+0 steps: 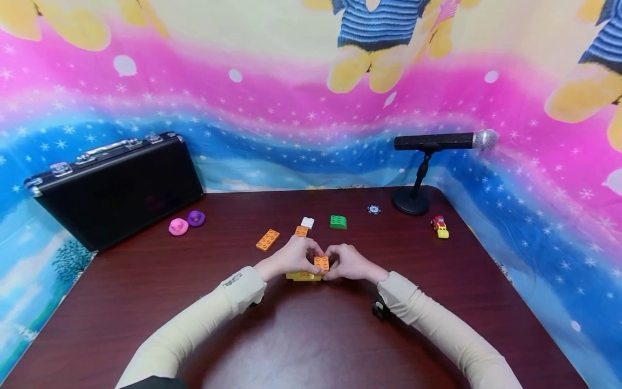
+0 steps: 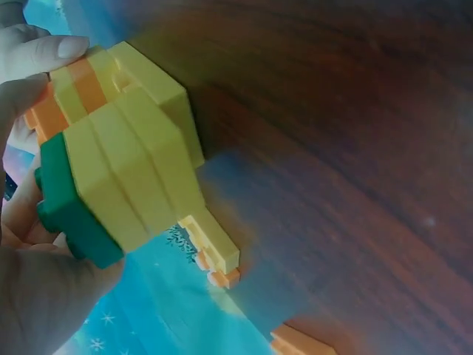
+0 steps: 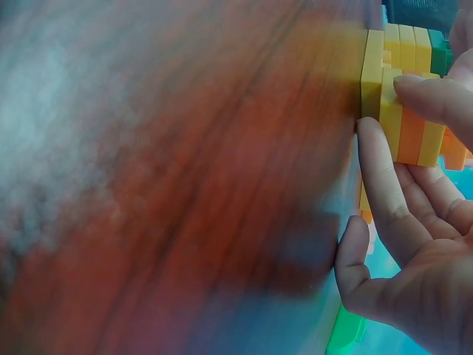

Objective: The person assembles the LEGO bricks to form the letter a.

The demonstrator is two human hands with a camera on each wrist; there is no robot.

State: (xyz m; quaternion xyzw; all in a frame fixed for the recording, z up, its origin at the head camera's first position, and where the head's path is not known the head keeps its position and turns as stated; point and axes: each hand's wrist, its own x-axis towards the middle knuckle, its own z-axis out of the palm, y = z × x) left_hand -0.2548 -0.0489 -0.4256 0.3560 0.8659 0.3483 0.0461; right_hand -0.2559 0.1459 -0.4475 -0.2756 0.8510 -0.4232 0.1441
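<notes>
A structure of toy building bricks stands on the table between both hands. Its base is yellow (image 1: 305, 276); in the left wrist view, one yellow stack (image 2: 133, 170) carries a dark green brick (image 2: 77, 207), beside a shorter stack of yellow and orange layers. An orange brick (image 1: 321, 263) tops that shorter stack. My left hand (image 1: 295, 256) curls round the structure from the left, hiding the green brick in the head view. From the right, my right hand (image 1: 353, 263) grips the yellow-orange stack (image 3: 411, 137), thumb across one side and fingers along another.
Beyond the hands lie a long orange brick (image 1: 268, 240), a small orange brick (image 1: 301, 231), a white brick (image 1: 308, 222) and a green brick (image 1: 338, 221). Farther out are two toy ducks (image 1: 178, 227), a black case (image 1: 121, 189), a chip (image 1: 373, 209), a microphone stand (image 1: 411, 201) and a toy car (image 1: 440, 227).
</notes>
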